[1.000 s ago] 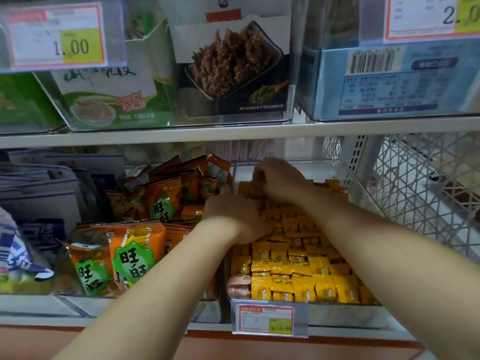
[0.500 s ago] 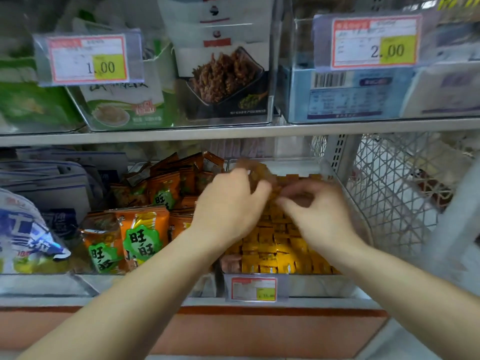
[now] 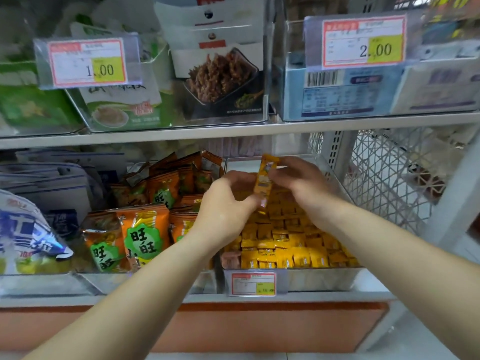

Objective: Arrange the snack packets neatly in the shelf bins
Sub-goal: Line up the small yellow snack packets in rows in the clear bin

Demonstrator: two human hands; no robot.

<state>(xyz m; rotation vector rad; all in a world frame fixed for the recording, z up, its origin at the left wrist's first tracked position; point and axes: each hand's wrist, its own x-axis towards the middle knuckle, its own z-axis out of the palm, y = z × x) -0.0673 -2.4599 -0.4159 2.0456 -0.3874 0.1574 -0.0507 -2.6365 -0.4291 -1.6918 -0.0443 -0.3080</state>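
Note:
A long yellow-orange snack packet [image 3: 264, 179] stands upright above the clear bin [image 3: 322, 280] on the lower shelf. My left hand [image 3: 227, 209] pinches its lower end and my right hand [image 3: 302, 181] pinches its upper part. The bin below is filled with several small yellow packets [image 3: 283, 245] lying in rows. To the left, a neighbouring bin holds several orange packets with green labels [image 3: 144, 240].
A white shelf board [image 3: 233, 131] runs just above my hands, with clear bins and price tags [image 3: 88, 62] on it. A white wire mesh panel [image 3: 384, 178] stands right of the bin. Blue-and-white bags [image 3: 28, 229] fill the lower left. A price tag [image 3: 253, 283] hangs on the bin's front.
Both hands have lifted out of the yellow packets at the bin's back and now hold one long packet upright between them. The view has shifted down and back.

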